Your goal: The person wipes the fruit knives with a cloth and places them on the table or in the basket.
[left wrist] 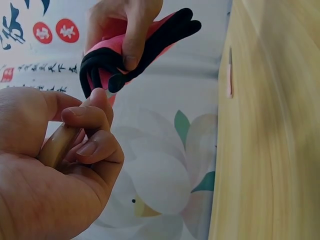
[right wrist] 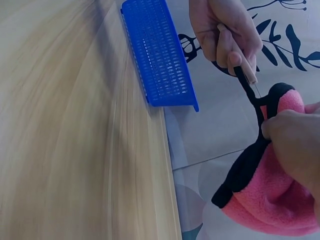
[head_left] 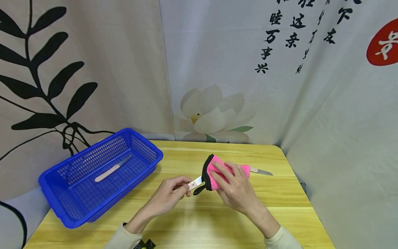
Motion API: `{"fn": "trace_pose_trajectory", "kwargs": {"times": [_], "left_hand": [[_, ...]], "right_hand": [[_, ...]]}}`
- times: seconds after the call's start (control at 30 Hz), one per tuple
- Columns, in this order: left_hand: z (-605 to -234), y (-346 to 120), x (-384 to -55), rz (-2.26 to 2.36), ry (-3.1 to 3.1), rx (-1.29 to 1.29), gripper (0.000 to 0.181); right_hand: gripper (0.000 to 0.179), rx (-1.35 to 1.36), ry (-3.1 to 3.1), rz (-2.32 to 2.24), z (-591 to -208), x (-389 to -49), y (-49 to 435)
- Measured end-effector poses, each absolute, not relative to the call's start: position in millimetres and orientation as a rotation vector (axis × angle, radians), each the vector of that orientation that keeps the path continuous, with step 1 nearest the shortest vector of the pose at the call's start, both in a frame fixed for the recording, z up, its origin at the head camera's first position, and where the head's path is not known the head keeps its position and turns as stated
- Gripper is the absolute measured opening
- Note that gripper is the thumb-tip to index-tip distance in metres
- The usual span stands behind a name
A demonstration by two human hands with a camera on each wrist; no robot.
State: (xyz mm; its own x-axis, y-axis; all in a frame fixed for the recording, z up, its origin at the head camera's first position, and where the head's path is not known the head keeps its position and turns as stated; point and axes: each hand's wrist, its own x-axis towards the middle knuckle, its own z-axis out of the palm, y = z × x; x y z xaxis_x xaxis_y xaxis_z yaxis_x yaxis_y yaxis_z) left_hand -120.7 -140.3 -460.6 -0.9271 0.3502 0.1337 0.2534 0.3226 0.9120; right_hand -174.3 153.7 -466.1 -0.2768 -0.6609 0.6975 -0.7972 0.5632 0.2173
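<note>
My left hand (head_left: 171, 195) grips a small knife by its pale handle (head_left: 192, 185). The blade runs into the folds of a pink cloth with black edging (head_left: 211, 173), and most of it is hidden there. My right hand (head_left: 237, 192) holds that cloth, fingers spread over its top and folding it around the blade. A black hanging loop (left wrist: 116, 82) dangles from the cloth close to the left fingertips. In the right wrist view the fluffy pink cloth (right wrist: 275, 200) droops below the right hand, and a sliver of blade shows between handle and black edge.
At the left stands a blue plastic basket (head_left: 66, 207) with one pale-handled knife (head_left: 107, 173) inside. Another such knife (head_left: 262, 172) lies on the wooden table (head_left: 280, 197) beyond the cloth, to the right. A printed curtain (head_left: 217, 69) hangs behind the table.
</note>
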Motion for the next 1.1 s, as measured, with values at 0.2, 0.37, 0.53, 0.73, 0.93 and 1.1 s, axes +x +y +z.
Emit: {"fn": "trace_pose_trajectory", "kwargs": {"times": [0.2,0.37,0.53,0.73,0.93,1.1], "left_hand": [[-462.9,-140.6,-121.4,1.678,2.494,0.547,0.025],[-464.3,-141.2,-121.7,1.675,2.484,0.504,0.024],[-466.3,-142.7,-121.9,1.695,2.463,0.454,0.024],[-467.1,-142.2,-122.8,1.722,2.466,0.379,0.024],[-466.6,-139.6,-123.8,1.733,2.479,0.386,0.021],[-467.3,-137.9,-123.7,1.722,2.500,0.415,0.022]], "right_hand": [[0.048,1.137,-2.031,0.226,-465.3,-178.8,159.0],[0.046,1.092,-2.041,0.243,-466.2,-182.8,165.1],[0.036,1.046,-2.005,0.305,-466.1,-185.7,169.6],[0.037,1.098,-1.874,0.399,-461.7,-181.3,158.9],[0.035,1.195,-1.834,0.391,-460.1,-168.8,139.7],[0.034,1.270,-1.855,0.321,-466.3,-159.7,127.3]]}}
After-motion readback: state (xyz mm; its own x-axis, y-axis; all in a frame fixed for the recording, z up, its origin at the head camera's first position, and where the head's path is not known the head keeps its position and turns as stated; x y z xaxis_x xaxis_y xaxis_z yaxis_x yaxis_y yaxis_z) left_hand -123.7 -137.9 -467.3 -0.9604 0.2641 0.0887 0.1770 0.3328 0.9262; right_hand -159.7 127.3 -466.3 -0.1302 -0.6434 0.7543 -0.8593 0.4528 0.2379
